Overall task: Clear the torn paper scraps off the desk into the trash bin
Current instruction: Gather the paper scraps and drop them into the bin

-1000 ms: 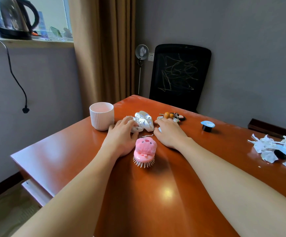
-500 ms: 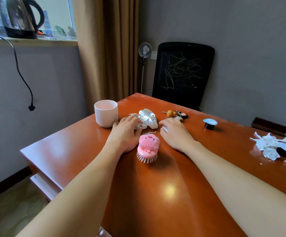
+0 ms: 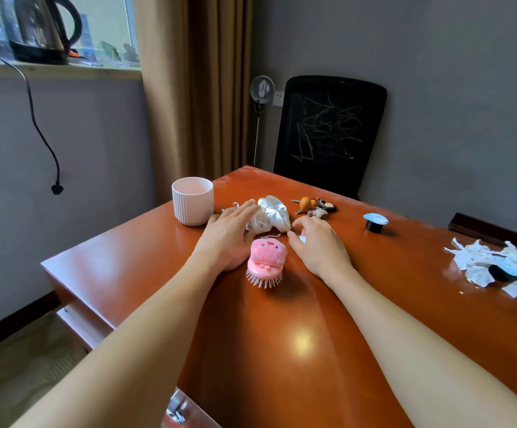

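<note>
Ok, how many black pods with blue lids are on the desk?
2. One pod stands alone right of the keyring; the other pod sits half-buried in the torn paper scraps at the right. More may hide beneath that pile.

Torn white paper scraps (image 3: 479,264) lie crumpled in a loose pile on the tabletop (image 3: 282,350), well right of the right grip (image 3: 319,245); one small scrap (image 3: 302,239) shows beside its thumb.

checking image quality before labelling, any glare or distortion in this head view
Head view: bright glare spot on the glossy reddish-brown wooden desk near bottom centre; wide-angle stretch toward the edges; the torn white paper scraps at right look sharp.
</note>
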The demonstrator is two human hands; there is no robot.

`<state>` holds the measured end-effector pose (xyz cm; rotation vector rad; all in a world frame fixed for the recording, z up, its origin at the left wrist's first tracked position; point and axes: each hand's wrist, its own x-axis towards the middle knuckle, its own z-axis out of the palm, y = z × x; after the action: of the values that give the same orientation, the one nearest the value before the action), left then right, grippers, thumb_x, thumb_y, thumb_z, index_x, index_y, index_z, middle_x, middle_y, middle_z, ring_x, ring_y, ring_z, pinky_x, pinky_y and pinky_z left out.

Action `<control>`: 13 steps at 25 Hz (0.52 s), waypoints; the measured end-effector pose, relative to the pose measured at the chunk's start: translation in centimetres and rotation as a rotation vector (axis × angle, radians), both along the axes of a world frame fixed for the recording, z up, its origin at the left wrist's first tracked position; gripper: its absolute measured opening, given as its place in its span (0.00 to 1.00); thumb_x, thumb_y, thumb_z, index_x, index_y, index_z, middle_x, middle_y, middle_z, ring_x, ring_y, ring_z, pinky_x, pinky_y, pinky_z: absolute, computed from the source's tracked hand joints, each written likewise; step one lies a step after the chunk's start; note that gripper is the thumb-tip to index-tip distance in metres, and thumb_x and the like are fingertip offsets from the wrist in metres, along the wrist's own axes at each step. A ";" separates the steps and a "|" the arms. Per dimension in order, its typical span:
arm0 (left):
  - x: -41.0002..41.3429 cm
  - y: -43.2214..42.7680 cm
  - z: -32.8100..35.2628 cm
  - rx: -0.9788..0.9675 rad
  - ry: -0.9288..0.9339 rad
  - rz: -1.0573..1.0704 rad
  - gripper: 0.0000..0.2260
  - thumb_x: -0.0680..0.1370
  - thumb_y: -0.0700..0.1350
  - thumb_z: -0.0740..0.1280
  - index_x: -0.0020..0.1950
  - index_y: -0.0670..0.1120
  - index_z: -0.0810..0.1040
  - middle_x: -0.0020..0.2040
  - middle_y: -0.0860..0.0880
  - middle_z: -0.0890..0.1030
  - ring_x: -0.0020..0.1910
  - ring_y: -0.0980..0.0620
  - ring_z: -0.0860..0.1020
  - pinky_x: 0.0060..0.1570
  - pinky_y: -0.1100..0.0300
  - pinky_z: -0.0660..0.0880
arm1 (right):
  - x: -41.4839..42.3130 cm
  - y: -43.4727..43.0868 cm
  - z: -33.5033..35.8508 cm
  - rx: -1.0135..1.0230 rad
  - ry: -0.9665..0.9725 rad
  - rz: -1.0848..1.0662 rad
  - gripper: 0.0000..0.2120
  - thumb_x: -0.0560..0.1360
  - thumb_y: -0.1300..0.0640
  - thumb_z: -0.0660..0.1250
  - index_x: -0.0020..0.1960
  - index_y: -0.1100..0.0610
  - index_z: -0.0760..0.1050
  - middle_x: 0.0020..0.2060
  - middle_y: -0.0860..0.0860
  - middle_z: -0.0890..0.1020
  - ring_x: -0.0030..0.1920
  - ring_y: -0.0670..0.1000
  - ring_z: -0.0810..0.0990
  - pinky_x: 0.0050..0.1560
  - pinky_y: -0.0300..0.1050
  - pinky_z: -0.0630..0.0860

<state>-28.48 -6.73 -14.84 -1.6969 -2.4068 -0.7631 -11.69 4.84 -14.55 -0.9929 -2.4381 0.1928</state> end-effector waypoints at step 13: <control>-0.3 0.6 -0.3 -0.159 -0.077 0.107 0.31 0.81 0.56 0.54 0.81 0.48 0.47 0.78 0.45 0.62 0.77 0.45 0.59 0.76 0.50 0.54 | 0.1 -1.0 0.6 0.084 0.060 0.208 0.11 0.79 0.51 0.65 0.61 0.45 0.76 0.52 0.47 0.84 0.52 0.52 0.81 0.47 0.48 0.79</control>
<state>-28.74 -6.15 -15.16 -1.6031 -2.6509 -0.6505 -11.63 3.88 -13.90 -0.6881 -2.4707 0.1863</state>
